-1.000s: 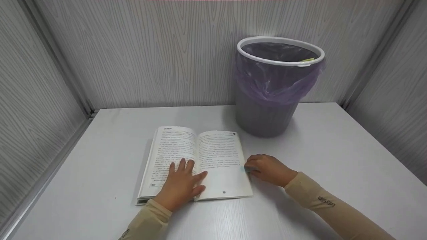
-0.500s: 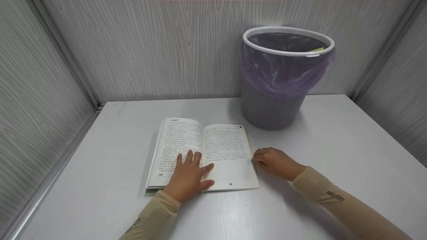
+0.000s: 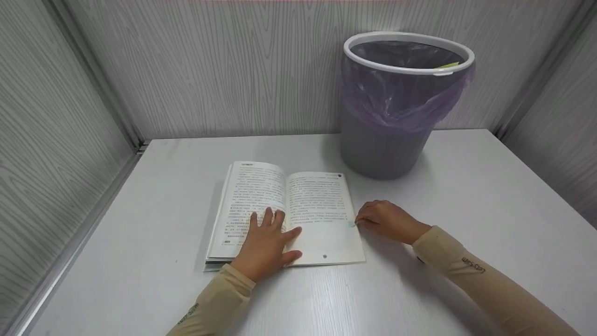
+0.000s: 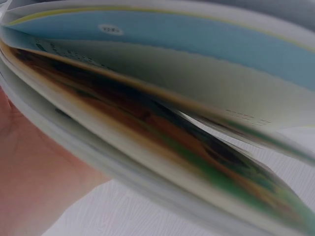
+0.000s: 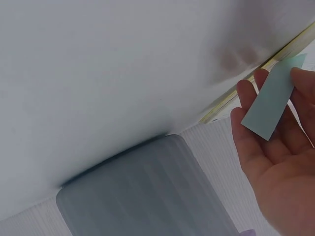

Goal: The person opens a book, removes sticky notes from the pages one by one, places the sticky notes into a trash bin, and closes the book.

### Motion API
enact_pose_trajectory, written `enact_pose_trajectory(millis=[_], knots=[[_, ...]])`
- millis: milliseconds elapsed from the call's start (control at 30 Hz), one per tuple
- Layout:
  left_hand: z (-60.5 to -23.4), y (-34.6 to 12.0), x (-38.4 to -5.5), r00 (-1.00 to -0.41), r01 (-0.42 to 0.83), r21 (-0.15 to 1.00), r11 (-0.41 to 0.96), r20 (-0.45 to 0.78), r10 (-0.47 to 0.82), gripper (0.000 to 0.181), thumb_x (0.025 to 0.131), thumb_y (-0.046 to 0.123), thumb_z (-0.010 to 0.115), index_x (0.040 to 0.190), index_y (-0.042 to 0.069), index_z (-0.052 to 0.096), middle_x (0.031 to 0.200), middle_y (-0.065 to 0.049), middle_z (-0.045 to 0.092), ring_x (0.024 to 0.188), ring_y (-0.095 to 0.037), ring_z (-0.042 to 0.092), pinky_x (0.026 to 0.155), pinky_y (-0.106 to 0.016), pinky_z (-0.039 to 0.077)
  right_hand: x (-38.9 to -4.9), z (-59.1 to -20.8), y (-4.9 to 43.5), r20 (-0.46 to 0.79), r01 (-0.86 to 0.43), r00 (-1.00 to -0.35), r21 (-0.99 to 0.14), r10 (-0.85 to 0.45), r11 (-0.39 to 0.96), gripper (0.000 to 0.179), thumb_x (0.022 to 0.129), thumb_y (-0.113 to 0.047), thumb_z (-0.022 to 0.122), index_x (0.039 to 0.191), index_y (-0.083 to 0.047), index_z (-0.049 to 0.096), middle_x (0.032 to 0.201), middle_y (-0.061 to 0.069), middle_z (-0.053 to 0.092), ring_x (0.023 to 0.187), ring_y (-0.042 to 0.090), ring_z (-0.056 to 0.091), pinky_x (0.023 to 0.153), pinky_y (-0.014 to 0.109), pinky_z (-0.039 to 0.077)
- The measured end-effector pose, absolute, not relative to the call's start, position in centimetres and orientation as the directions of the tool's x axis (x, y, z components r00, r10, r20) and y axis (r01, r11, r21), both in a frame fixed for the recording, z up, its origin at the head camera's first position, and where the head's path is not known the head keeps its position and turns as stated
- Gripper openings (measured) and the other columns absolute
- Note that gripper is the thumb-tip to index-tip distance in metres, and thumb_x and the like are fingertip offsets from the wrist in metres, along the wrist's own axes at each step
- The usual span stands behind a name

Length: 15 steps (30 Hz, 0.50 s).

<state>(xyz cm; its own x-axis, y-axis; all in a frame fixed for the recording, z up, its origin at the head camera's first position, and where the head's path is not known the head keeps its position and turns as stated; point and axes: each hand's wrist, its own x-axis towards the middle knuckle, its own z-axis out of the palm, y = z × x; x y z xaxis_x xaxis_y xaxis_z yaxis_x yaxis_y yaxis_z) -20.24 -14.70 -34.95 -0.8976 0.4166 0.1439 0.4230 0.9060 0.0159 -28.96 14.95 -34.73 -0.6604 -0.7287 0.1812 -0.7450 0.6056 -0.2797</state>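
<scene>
An open book (image 3: 317,196) lies on the table, printed text on both pages. My left hand (image 3: 263,247) rests with spread fingers on the lower left page and across the spine. In the left wrist view, part of that hand (image 4: 44,162) shows beside the fanned pages (image 4: 197,64). At the right page's outer edge, my right hand (image 3: 387,221) pinches a pale blue-green sticky tab (image 3: 351,224). The right wrist view shows the sticky tab (image 5: 270,103) under the thumb of the right hand (image 5: 285,172), its far end at the page edge.
A grey waste bin (image 3: 385,154) with a white rim and a purple bag (image 3: 396,107) stands behind the book to the right. Something yellow (image 3: 448,65) shows inside near its rim. Wood-grain panels (image 3: 242,70) enclose the table (image 3: 168,196) at the back and sides.
The head view has shifted, so everything appears higher and further right. The left hand stays on the book. The right hand keeps its fingers at the sticky tab by the page edge.
</scene>
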Motion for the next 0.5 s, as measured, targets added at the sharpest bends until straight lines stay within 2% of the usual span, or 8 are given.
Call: enact_pose_trajectory(millis=[300, 500], knots=[[-34.95, -14.96, -20.18, -0.898, 0.422, 0.012, 0.906, 0.142, 0.416, 0.05, 0.09, 0.05, 0.061, 0.131, 0.022, 0.061, 0.136, -0.022, 0.046, 0.132, -0.047, 0.035, 0.104, -0.066, 0.027, -30.03, -34.33, 14.96, 0.077, -0.607, -0.742, -0.498, -0.666, 0.619, 0.011, 0.088, -0.002, 0.067, 0.095, -0.004, 0.075, 0.092, 0.003, 0.068, 0.086, 0.017, 0.061, 0.076, 0.033, 0.052], [-34.78, -14.7, -20.27, -0.896, 0.426, -0.02, 0.904, 0.129, 0.425, 0.051, 0.09, 0.052, 0.059, 0.132, 0.024, 0.06, 0.137, -0.021, 0.046, 0.132, -0.046, 0.036, 0.103, -0.065, 0.029, -30.06, -34.1, 15.35, 0.029, -0.504, -0.806, -0.555, -0.591, 0.662, 0.012, 0.091, -0.005, 0.064, 0.097, -0.002, 0.074, 0.092, 0.004, 0.068, 0.086, 0.018, 0.058, 0.078, 0.036, 0.049]])
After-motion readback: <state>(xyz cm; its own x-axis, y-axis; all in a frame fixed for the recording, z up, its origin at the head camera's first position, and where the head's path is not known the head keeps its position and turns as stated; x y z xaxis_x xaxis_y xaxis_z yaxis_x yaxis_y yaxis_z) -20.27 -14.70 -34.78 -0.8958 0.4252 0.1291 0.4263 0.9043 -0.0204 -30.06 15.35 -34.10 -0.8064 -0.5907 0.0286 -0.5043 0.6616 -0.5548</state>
